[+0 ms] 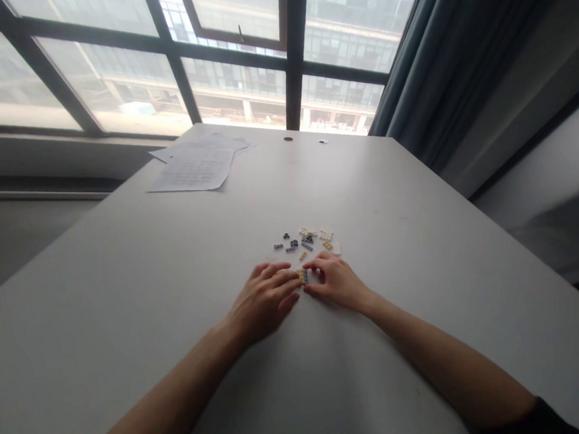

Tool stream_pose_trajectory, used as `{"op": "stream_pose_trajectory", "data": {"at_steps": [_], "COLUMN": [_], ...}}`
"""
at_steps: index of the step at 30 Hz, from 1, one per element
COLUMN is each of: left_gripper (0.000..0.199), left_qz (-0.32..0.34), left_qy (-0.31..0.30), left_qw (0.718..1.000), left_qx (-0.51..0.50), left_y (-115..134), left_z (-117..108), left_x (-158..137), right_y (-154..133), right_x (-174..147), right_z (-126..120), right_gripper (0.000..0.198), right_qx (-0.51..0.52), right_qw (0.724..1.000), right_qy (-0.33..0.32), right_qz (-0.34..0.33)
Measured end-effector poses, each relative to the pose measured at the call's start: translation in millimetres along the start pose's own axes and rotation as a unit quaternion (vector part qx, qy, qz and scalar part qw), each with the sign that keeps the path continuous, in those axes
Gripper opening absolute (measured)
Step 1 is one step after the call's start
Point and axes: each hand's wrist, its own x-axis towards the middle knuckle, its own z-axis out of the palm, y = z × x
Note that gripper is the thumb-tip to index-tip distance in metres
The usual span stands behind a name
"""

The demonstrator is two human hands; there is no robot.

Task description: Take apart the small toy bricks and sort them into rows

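Low over the white table, a small block of tan and grey toy building bricks (303,277) sits between my two hands. My left hand (268,296) reaches it from the left, its fingertips at the tan side and partly covering it. From the right, my right hand (338,283) grips the grey side between curved fingers and thumb. Just beyond lie loose bricks: a tan piece (303,256), a yellowish piece (327,245), dark grey pieces (294,243) and white pieces (326,235). A flat pale piece (336,248) is partly behind my right hand.
Printed paper sheets (196,165) lie at the far left of the white table (367,192). Two round holes, one of them this cable hole (289,139), are near its far edge. Windows stand beyond, and a dark curtain (422,69) hangs at the right.
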Motion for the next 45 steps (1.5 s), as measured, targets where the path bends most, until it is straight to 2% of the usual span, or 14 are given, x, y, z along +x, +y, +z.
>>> {"op": "stream_pose_trajectory", "data": {"at_steps": [11, 16, 19, 21, 24, 26, 30, 33, 37, 45], "left_gripper": [0.025, 0.025, 0.023, 0.022, 0.02, 0.02, 0.019, 0.018, 0.019, 0.017], "left_qz": [-0.002, 0.0, -0.012, -0.04, -0.107, -0.144, -0.178, -0.182, -0.18, -0.18], "left_qy": [-0.015, -0.002, 0.04, 0.09, 0.165, 0.193, 0.196, 0.191, 0.195, 0.189], "left_qw": [1.0, 1.0, 0.999, 0.995, 0.98, 0.971, 0.964, 0.965, 0.964, 0.965], "left_qx": [-0.006, -0.017, -0.02, -0.013, 0.0, 0.001, -0.01, -0.011, -0.014, -0.017], "left_y": [-1, 0, -4, -9, -19, -24, -27, -27, -27, -28], "left_z": [0, 0, -2, -5, -8, -9, -6, -5, -5, -5], "left_x": [0, 0, -1, -1, -1, -1, 0, -1, -1, -2], "right_y": [3, 3, 3, 7, 20, 33, 57, 64, 59, 48], "right_x": [-1, -2, -2, 0, 4, 7, 11, 14, 22, 34], "right_z": [2, 4, 1, -6, -21, -31, -39, -37, -33, -29], "right_gripper": [0.03, 0.031, 0.041, 0.045, 0.037, 0.031, 0.028, 0.031, 0.032, 0.023], "right_qx": [-0.006, -0.005, 0.023, 0.049, 0.057, 0.03, -0.063, -0.113, -0.159, -0.182], "right_qw": [1.0, 1.0, 0.999, 0.996, 0.987, 0.983, 0.986, 0.988, 0.985, 0.983], "right_qy": [0.014, 0.018, 0.032, 0.068, 0.147, 0.176, 0.138, 0.095, 0.066, 0.029], "right_qz": [-0.007, -0.009, -0.009, -0.001, 0.024, 0.044, 0.069, 0.05, 0.02, 0.016]}}
